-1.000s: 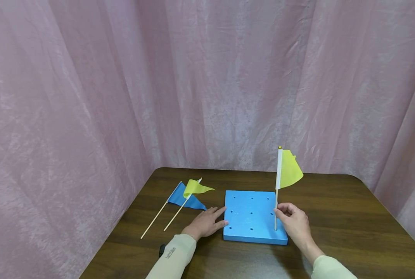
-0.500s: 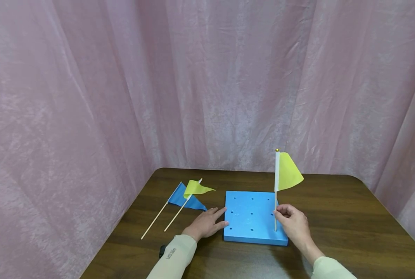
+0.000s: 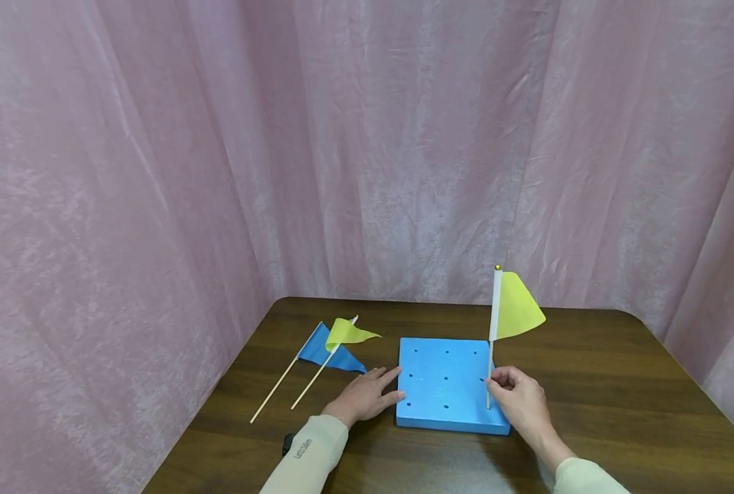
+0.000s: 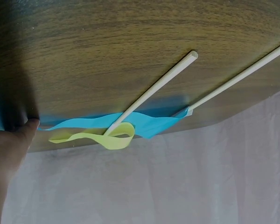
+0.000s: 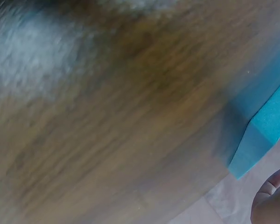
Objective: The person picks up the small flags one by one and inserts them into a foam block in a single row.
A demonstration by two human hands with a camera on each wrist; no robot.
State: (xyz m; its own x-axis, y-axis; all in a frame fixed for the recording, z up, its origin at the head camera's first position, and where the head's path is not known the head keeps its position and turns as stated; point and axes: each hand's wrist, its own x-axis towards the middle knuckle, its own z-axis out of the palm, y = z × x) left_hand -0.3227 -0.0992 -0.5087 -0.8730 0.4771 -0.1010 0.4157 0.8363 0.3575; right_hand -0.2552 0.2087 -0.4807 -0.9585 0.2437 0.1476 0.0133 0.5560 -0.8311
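Note:
In the head view my right hand pinches the wooden stick of a yellow flag between thumb and fingers. The stick stands nearly upright, leaning slightly right. Its lower end meets the front right corner area of a blue board with rows of small holes; how deep it sits I cannot tell. My left hand lies with fingers spread, its fingertips touching the board's left edge. In the right wrist view only a corner of the board and part of the right hand show.
Left of the board, a blue flag and a second yellow flag lie on the brown wooden table, the yellow one across the blue. The blue flag's tip is close to my left fingers. A pink curtain hangs behind.
The held yellow flag's top swung slightly left, then back right, and sits a little lower than a second ago. The right hand has shifted slightly; the left hand and board have stayed put.

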